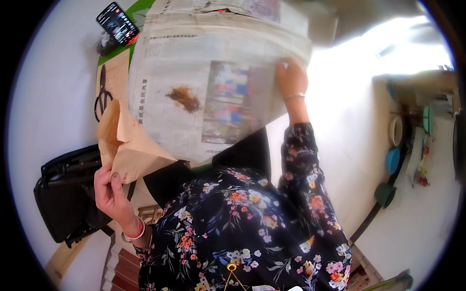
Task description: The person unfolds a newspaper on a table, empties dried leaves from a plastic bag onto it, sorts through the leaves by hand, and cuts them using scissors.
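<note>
My left hand pinches the lower edge of a brown paper cone, whose open mouth faces up and left. A large newspaper sheet is spread over the green table, with a brown stain or small heap on it; which of the two is unclear. At the sheet's right edge, my right hand has its fingers curled round the paper. The cone's tip overlaps the newspaper's lower left part.
Black scissors lie on a brown paper piece left of the newspaper. A lit phone rests at the table's upper left corner. A black folded chair stands at the lower left. Basins hang at the right.
</note>
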Demonstrator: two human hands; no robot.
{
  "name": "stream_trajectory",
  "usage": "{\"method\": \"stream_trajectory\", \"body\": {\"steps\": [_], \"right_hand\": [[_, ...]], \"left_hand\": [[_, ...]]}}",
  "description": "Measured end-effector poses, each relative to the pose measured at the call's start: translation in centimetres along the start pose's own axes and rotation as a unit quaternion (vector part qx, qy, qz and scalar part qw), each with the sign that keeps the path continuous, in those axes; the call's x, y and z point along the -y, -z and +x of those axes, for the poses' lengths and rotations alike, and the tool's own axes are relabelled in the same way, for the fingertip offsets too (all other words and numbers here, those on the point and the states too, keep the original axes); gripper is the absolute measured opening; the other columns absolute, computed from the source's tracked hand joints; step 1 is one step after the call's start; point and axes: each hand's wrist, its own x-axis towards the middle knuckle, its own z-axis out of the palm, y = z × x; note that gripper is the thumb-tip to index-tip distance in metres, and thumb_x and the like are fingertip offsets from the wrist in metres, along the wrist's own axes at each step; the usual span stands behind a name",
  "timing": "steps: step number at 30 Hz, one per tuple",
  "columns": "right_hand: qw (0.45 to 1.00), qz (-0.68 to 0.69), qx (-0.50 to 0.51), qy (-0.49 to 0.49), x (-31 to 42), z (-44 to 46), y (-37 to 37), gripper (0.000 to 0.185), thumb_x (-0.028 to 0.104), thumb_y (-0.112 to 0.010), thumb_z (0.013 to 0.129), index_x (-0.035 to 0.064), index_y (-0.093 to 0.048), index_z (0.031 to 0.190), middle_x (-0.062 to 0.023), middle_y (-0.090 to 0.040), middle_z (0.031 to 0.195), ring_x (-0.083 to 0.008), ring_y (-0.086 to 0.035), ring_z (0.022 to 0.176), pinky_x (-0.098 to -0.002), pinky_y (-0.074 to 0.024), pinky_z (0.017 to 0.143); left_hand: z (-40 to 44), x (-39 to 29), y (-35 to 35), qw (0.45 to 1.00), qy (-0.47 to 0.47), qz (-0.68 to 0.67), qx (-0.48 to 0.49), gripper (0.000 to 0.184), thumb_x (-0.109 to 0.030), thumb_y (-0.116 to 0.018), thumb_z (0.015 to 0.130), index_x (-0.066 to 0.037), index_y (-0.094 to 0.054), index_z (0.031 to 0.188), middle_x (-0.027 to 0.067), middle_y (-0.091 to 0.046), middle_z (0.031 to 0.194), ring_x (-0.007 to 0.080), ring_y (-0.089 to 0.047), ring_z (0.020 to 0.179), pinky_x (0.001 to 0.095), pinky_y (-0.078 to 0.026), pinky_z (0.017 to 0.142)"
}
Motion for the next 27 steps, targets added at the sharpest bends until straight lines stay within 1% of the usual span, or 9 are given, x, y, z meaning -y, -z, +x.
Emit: {"method": "stream_trajectory", "body": {"steps": [5,8,11,13,15,19,24,26,27], "right_hand": [[0.999,-0.026,-0.016,0.044,-0.6,1.1,-1.0,0.027,0.033,-0.055,0.089,0.0116,-0.069,0.095,-0.0172,-0.069,0.091,-0.0372,-0.065,0.085,-0.0445,-0.0509,0.075],[0.998,-0.006,-0.032,0.055,-0.6,1.1,-1.0,0.023,0.028,-0.057,0.089,0.009,-0.069,0.092,-0.0178,-0.069,0.085,-0.0369,-0.065,0.079,-0.043,-0.051,0.071],[0.977,0.149,-0.12,0.097,-3.1,1.6,-0.5,0.016,0.021,-0.062,0.087,0.0063,-0.069,0.088,-0.0162,-0.069,0.076,-0.0285,-0.067,0.068,-0.0381,-0.0523,0.065],[0.963,0.254,-0.094,-0.002,-4.9,1.6,1.1,0.015,0.016,-0.067,0.084,0.0022,-0.07,0.089,-0.0114,-0.068,0.072,-0.0171,-0.062,0.06,-0.03,-0.0499,0.059],[0.962,0.249,-0.107,-0.015,-6.8,1.4,2.7,0.018,0.015,-0.068,0.085,-0.0021,-0.07,0.09,-0.0074,-0.066,0.068,-0.0097,-0.057,0.056,-0.0254,-0.0473,0.054],[0.967,0.231,-0.081,-0.076,-9.8,1.3,4.1,0.021,0.012,-0.069,0.085,-0.0076,-0.068,0.09,-0.0044,-0.062,0.063,-0.0081,-0.053,0.052,-0.0221,-0.0419,0.049],[0.906,0.372,-0.044,-0.2,-10.9,0.1,4.0,0.024,0.017,-0.069,0.087,-0.0046,-0.069,0.097,-0.0007,-0.056,0.061,-0.0055,-0.044,0.049,-0.0198,-0.0302,0.041],[0.861,0.471,0.004,-0.192,-11.2,-0.9,3.9,0.021,0.018,-0.067,0.089,-0.0008,-0.069,0.098,0.0028,-0.051,0.062,-0.005,-0.041,0.05,-0.0197,-0.0311,0.043],[0.832,0.528,0.026,-0.166,-11.1,-1.5,3.6,0.017,0.017,-0.066,0.091,0.0012,-0.069,0.095,0.0036,-0.049,0.061,-0.0052,-0.04,0.05,-0.02,-0.0323,0.044]], "left_hand": [[-0.1,0.3,-0.1,0.999,0.016,-0.029,-0.011,0.005,0.001,-0.056,0.092,0.006,-0.057,0.09,0.0132,-0.061,0.103,0.0164,-0.055,0.09,0.0251,-0.043,0.081],[-0.1,0.6,-0.2,0.999,0.015,-0.034,-0.014,0.006,0.0,-0.057,0.092,0.006,-0.057,0.09,0.0133,-0.061,0.101,0.0164,-0.055,0.089,0.0251,-0.043,0.08],[-0.1,0.6,-0.1,0.999,0.006,-0.026,-0.019,0.007,0.0,-0.057,0.092,0.006,-0.058,0.089,0.0136,-0.061,0.1,0.0168,-0.055,0.088,0.0253,-0.043,0.079],[-0.3,0.9,0.1,0.999,0.002,-0.026,-0.02,0.007,0.0,-0.058,0.091,0.006,-0.058,0.089,0.0141,-0.061,0.1,0.0174,-0.055,0.088,0.0255,-0.043,0.079],[-0.3,0.8,0.3,0.999,-0.02,-0.027,-0.019,0.006,0.001,-0.059,0.09,0.006,-0.059,0.089,0.0148,-0.062,0.099,0.0184,-0.056,0.088,0.0257,-0.043,0.079],[-0.6,1.1,0.4,0.999,-0.031,-0.016,-0.02,0.005,0.002,-0.061,0.088,0.006,-0.059,0.088,0.0158,-0.063,0.097,0.0201,-0.057,0.087,0.0264,-0.044,0.078],[-0.7,1.0,-0.2,0.998,-0.047,0.018,-0.034,0.003,0.004,-0.061,0.087,0.006,-0.059,0.088,0.0154,-0.063,0.097,0.0212,-0.058,0.086,0.028,-0.046,0.077],[-1.1,1.2,-0.5,0.998,-0.047,0.02,-0.033,0.003,0.005,-0.06,0.086,0.006,-0.059,0.088,0.0156,-0.063,0.096,0.0216,-0.058,0.086,0.0287,-0.046,0.078],[-1.6,1.5,-0.2,0.999,-0.017,0.02,-0.024,0.002,0.006,-0.058,0.087,0.007,-0.058,0.089,0.0163,-0.063,0.098,0.0215,-0.058,0.089,0.0292,-0.046,0.081]]}}
